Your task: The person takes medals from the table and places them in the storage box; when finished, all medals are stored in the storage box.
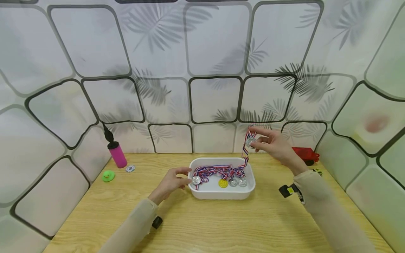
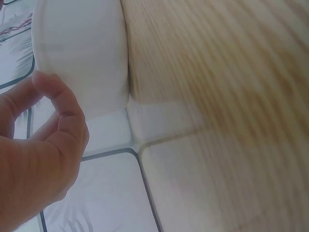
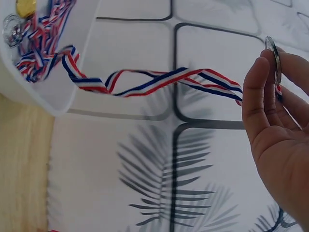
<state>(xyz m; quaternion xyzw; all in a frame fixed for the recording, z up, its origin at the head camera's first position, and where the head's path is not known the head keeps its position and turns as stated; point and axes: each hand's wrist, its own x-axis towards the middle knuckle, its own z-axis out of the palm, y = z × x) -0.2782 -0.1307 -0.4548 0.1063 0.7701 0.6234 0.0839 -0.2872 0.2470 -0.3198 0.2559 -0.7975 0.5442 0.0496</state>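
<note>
A silver medal (image 1: 251, 142) is pinched upright between the thumb and fingers of my right hand (image 1: 276, 146), raised above the right end of a white plastic tub (image 1: 221, 195). Its red, white and blue ribbon (image 3: 154, 83) hangs from that hand down into the tub, joining a heap of similar ribbons (image 1: 218, 171). My left hand (image 1: 172, 182) grips the tub's left rim with curved fingertips. Just inside that rim sits another silver medal (image 1: 196, 180). A gold medal (image 1: 223, 183) and two silver medals (image 1: 238, 182) lie along the tub's front inner side.
On the wooden table (image 1: 202, 225), a pink pump (image 1: 118, 156) with a black top, a green duck (image 1: 108, 175) and a poker chip (image 1: 130, 168) stand at the left. A red toy vehicle (image 1: 305, 155) is behind my right forearm. Patterned sheeting (image 1: 215, 100) encloses the back and sides.
</note>
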